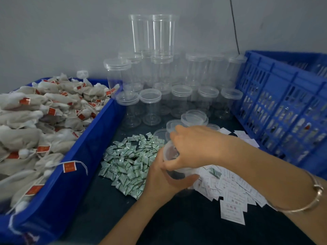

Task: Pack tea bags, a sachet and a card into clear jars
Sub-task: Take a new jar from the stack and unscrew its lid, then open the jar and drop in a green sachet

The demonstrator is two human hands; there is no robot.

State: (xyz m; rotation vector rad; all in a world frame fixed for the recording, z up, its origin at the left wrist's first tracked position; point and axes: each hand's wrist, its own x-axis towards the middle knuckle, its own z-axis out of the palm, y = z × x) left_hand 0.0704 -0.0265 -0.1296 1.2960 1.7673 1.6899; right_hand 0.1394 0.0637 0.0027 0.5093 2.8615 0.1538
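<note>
My left hand (160, 175) grips a clear jar (174, 157) from the side, low in the middle of the dark table. My right hand (192, 147) sits over the jar's open mouth with its fingers curled on the rim; what they pinch is hidden. The jar's contents look dark and blurred. Cloth tea bags (35, 121) with red tags fill a blue bin (85, 156) on the left. A heap of small green-white sachets (129, 161) lies left of the jar. White printed cards (231, 193) lie scattered under my right forearm.
Empty clear jars (180, 96) with lids stand stacked against the grey back wall. Loose lids (194, 118) lie just behind my hands. A blue slatted crate (286, 106) holding packed jars walls off the right side. A black cable (234, 27) runs down the wall.
</note>
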